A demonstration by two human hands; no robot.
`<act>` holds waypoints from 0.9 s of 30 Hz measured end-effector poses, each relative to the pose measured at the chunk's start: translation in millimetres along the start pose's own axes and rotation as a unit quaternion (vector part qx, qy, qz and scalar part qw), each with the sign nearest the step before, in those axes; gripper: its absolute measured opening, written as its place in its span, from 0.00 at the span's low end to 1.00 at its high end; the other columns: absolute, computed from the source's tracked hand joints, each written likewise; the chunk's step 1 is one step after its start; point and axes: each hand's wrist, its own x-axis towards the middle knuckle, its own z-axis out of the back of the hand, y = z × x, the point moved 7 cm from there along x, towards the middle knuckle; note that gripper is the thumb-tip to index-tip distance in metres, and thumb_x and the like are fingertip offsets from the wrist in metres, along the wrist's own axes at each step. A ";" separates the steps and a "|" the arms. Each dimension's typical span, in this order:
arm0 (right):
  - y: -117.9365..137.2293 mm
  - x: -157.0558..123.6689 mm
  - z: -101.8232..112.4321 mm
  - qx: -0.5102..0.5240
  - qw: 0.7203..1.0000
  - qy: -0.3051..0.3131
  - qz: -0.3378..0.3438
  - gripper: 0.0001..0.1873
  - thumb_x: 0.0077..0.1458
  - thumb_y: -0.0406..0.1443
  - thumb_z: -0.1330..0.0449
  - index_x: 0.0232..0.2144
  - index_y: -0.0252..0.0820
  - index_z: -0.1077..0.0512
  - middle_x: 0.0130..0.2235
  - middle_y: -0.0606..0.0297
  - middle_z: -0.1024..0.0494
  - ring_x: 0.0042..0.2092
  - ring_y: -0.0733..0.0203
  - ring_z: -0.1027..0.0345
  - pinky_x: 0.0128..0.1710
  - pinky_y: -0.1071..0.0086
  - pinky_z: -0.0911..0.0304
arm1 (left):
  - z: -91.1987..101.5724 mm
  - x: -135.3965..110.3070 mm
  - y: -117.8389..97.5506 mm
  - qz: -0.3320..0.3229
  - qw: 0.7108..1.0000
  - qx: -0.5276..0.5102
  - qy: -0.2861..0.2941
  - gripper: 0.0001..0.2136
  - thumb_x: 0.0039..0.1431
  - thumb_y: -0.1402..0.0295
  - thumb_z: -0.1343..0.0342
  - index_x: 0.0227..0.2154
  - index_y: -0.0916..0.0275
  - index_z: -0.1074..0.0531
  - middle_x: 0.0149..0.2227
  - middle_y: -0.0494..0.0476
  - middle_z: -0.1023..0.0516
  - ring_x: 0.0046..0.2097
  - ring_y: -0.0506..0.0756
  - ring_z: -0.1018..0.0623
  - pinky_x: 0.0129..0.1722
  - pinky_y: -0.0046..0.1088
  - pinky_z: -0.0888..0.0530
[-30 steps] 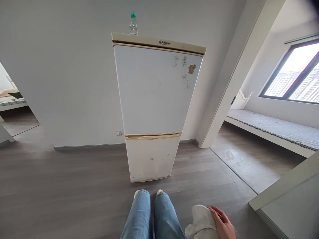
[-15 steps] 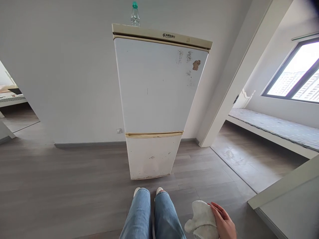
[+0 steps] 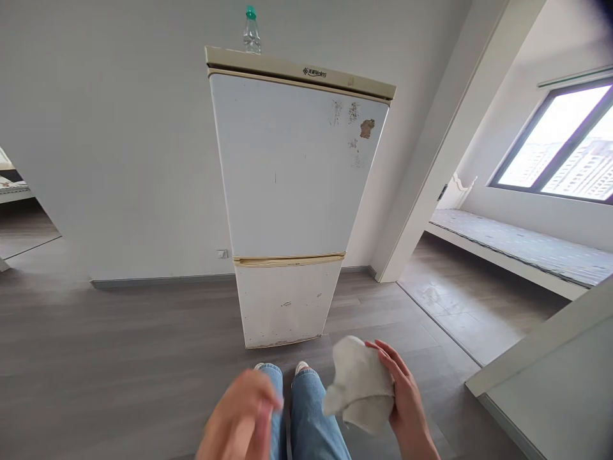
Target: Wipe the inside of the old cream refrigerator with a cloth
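A folded off-white cloth point(image 3: 361, 383) is held in my right hand point(image 3: 405, 390), low and right of my knees. The fingers press against its right edge, and its left end hangs loose. My left hand point(image 3: 242, 406) is in front of my left leg, smeared by motion. Its fingers are loosely bent, apart from the thumb, and nothing shows between them. Before me stands a white two-door fridge point(image 3: 297, 172) with both doors shut. Brown and dark stains point(image 3: 366, 129) mark the upper door's right side. On top stands a clear bottle point(image 3: 251, 35) with a green cap.
Grey wood-look floor point(image 3: 143, 345) surrounds my feet. A wall socket point(image 3: 222, 253) is left of the fridge. At right, a doorway point(image 3: 431, 166) leads to a room with a bed point(image 3: 517, 246) and a window point(image 3: 560, 140). A white panel point(image 3: 550, 377) stands at the lower right.
My left hand has come into view from below. My right hand has lifted the cloth up and to the left. The view has turned slightly right.
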 end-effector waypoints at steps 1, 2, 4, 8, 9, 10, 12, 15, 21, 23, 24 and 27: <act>6.9 -3.1 -16.0 0.013 0.999 0.030 0.013 0.26 0.40 0.48 0.33 0.41 0.46 0.28 0.48 0.62 0.23 0.41 0.54 0.29 0.29 0.70 0.33 | -7.2 8.7 3.0 -0.010 1.000 0.008 0.003 0.13 0.51 0.54 0.42 0.36 0.54 0.26 0.41 0.55 0.23 0.44 0.57 0.27 0.45 0.37 0.29; 12.7 -6.8 -31.4 0.026 0.998 0.059 0.025 0.23 0.41 0.47 0.34 0.41 0.46 0.28 0.48 0.63 0.23 0.41 0.55 0.29 0.30 0.70 0.33 | -13.8 17.5 9.1 -0.010 1.000 0.020 0.008 0.12 0.49 0.55 0.40 0.35 0.54 0.26 0.39 0.54 0.23 0.43 0.57 0.27 0.45 0.35 0.30; 20.1 -15.8 -60.0 0.046 0.991 0.116 0.043 0.19 0.44 0.45 0.35 0.40 0.46 0.27 0.47 0.63 0.23 0.41 0.56 0.30 0.33 0.71 0.33 | -24.2 32.1 32.0 0.036 0.998 0.043 0.032 0.14 0.48 0.54 0.40 0.36 0.56 0.26 0.41 0.55 0.23 0.42 0.57 0.27 0.45 0.32 0.31; 21.4 -32.6 -97.7 0.060 0.978 0.190 0.057 0.16 0.46 0.43 0.35 0.38 0.46 0.26 0.44 0.62 0.22 0.43 0.56 0.30 0.37 0.70 0.34 | -42.9 30.7 90.6 0.246 0.951 -0.083 0.169 0.21 0.55 0.51 0.49 0.45 0.60 0.27 0.46 0.59 0.22 0.48 0.59 0.25 0.46 0.34 0.30; 20.2 -34.9 -102.4 0.055 0.977 0.200 0.059 0.16 0.46 0.43 0.35 0.38 0.45 0.26 0.43 0.62 0.22 0.43 0.56 0.31 0.38 0.70 0.34 | -44.7 27.4 97.2 0.273 0.935 -0.118 0.191 0.22 0.57 0.51 0.51 0.46 0.60 0.27 0.45 0.59 0.21 0.48 0.59 0.25 0.47 0.34 0.30; 18.8 -36.1 -105.3 0.047 0.975 0.208 0.062 0.16 0.46 0.43 0.35 0.38 0.45 0.26 0.43 0.62 0.22 0.44 0.56 0.31 0.38 0.70 0.35 | -44.4 25.3 100.8 0.289 0.925 -0.143 0.199 0.22 0.57 0.51 0.51 0.46 0.61 0.27 0.44 0.59 0.20 0.48 0.58 0.24 0.46 0.33 0.29; 15.8 -35.4 -106.0 0.017 0.974 0.216 0.073 0.16 0.47 0.44 0.36 0.38 0.45 0.26 0.45 0.60 0.23 0.46 0.55 0.32 0.40 0.70 0.35 | -37.8 26.9 101.2 0.293 0.926 -0.160 0.176 0.20 0.55 0.54 0.47 0.44 0.62 0.26 0.41 0.58 0.19 0.46 0.57 0.23 0.43 0.31 0.28; 12.2 -30.1 -97.8 -0.068 0.967 0.217 0.117 0.19 0.48 0.46 0.37 0.42 0.45 0.27 0.49 0.58 0.25 0.50 0.52 0.34 0.43 0.69 0.35 | -21.7 39.3 91.1 0.265 0.947 -0.141 0.112 0.18 0.49 0.59 0.39 0.41 0.64 0.25 0.36 0.57 0.18 0.40 0.56 0.21 0.37 0.27 0.27; -21.9 -20.4 -82.2 -0.295 0.889 0.258 0.238 0.37 0.37 0.35 0.33 0.54 0.49 0.33 0.57 0.59 0.34 0.55 0.47 0.36 0.50 0.63 0.35 | -5.0 60.7 62.2 0.243 0.958 -0.146 0.042 0.20 0.48 0.59 0.37 0.43 0.61 0.27 0.33 0.53 0.18 0.34 0.53 0.21 0.32 0.25 0.27; -42.6 -14.3 -79.6 -0.375 0.851 0.261 0.258 0.41 0.35 0.32 0.35 0.56 0.53 0.35 0.59 0.59 0.37 0.56 0.46 0.38 0.52 0.61 0.37 | -12.0 60.8 53.7 0.239 0.958 -0.155 0.045 0.20 0.47 0.60 0.36 0.42 0.61 0.27 0.32 0.53 0.18 0.34 0.54 0.21 0.31 0.26 0.27; -51.3 -10.7 -78.6 -0.402 0.838 0.256 0.264 0.41 0.36 0.32 0.36 0.57 0.55 0.35 0.59 0.59 0.38 0.56 0.46 0.38 0.52 0.60 0.37 | -18.3 59.9 49.5 0.229 0.959 -0.158 0.056 0.20 0.46 0.60 0.36 0.42 0.62 0.28 0.32 0.54 0.19 0.35 0.55 0.20 0.31 0.26 0.27; -64.6 -6.2 -82.4 -0.416 0.829 0.258 0.272 0.38 0.39 0.31 0.39 0.56 0.56 0.35 0.58 0.58 0.35 0.53 0.47 0.34 0.49 0.59 0.35 | -40.0 54.4 41.6 0.190 0.965 -0.154 0.099 0.24 0.43 0.62 0.33 0.44 0.62 0.31 0.35 0.57 0.19 0.38 0.56 0.21 0.33 0.27 0.27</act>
